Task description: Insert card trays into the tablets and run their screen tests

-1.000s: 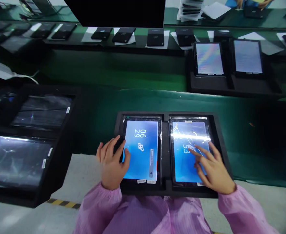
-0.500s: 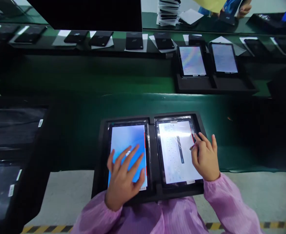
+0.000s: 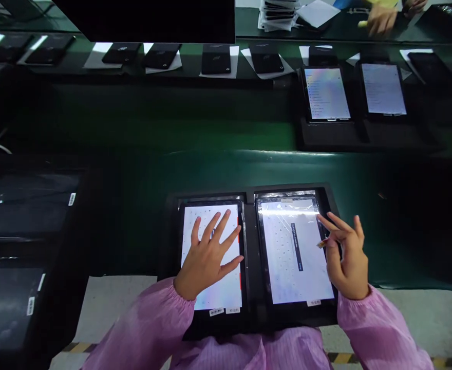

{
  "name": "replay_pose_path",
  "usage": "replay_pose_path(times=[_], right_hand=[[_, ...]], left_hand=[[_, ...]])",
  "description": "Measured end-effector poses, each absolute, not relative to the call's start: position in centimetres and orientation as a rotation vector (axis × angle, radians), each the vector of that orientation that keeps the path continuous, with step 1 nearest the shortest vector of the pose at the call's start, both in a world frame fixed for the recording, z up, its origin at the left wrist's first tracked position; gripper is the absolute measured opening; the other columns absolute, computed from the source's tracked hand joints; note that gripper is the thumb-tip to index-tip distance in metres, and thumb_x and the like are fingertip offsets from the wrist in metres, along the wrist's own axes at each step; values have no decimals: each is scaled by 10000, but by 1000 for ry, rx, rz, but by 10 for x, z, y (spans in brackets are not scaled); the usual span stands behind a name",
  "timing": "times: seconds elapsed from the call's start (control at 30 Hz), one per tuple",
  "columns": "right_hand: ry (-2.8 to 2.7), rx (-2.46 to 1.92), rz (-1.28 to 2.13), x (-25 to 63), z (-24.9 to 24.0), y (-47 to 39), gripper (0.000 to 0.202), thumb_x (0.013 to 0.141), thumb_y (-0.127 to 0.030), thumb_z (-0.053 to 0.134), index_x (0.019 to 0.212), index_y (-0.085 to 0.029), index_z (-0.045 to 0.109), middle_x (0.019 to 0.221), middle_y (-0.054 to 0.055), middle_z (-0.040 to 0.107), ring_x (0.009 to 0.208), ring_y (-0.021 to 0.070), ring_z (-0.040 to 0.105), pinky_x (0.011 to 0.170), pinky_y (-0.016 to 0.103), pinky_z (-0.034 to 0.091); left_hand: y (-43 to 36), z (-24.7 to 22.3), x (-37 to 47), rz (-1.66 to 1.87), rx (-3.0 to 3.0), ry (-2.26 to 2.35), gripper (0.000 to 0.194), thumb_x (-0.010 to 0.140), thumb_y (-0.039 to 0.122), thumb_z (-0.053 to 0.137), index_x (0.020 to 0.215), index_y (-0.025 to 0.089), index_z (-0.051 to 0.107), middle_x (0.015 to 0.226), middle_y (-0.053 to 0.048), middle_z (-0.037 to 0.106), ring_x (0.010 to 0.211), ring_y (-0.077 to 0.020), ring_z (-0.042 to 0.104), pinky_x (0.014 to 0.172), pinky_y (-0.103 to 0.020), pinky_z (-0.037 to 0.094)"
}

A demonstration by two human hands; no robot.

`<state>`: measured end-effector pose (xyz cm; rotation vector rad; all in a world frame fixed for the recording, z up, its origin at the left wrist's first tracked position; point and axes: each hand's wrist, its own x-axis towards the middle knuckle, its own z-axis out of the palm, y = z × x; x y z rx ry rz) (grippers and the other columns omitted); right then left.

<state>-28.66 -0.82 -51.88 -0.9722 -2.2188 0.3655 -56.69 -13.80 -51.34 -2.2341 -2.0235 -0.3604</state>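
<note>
My left hand (image 3: 209, 257) is spread over the left tablet (image 3: 195, 295), with nothing in it. That screen is white with small marks, and the hand covers its middle. To the right, my right hand (image 3: 347, 259) pinches a small reddish-yellow piece (image 3: 322, 243), too small to name, at the right edge of the right tablet (image 3: 280, 280). A dark message bar (image 3: 297, 246) stands sideways on that white screen, under clear film. Both tablets lie in a black two-compartment tray (image 3: 251, 246).
Two lit tablets (image 3: 327, 95) sit in another black tray (image 3: 334, 136) at the far right. Dark devices (image 3: 215, 59) on white sheets line the shelf. A black monitor (image 3: 149, 20) hangs above. Filmed dark panels (image 3: 29, 205) lie at left. A co-worker's hand (image 3: 381, 19) shows at the top right.
The left tablet's screen has turned from blue to white with small marks. My right hand has moved slightly away from the right tablet's screen. The view has shifted a little.
</note>
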Motion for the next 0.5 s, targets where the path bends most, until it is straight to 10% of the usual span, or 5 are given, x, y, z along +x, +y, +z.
replay_pose_path(times=[0.2, 0.5], right_hand=[[-2176, -1087, 256, -271, -523, 10, 124, 894, -107, 429, 849, -217, 395, 1100, 130, 700, 1236, 320, 566, 1134, 706, 188], [-2412, -928, 244, -280, -529, 23, 111, 873, -114, 431, 861, -224, 441, 1197, 84, 671, 1246, 274, 556, 1161, 668, 202]], left_hand=[[-188, -517, -630, -313, -1926, -1960, 163, 841, 394, 638, 930, 260, 668, 1243, -45, 666, 1239, -344, 532, 1119, -671, 181], [-130, -515, -621, -445, -1921, -1877, 249, 827, 325, 640, 1058, 239, 673, 1270, -110, 642, 1206, -361, 541, 1100, -697, 195]])
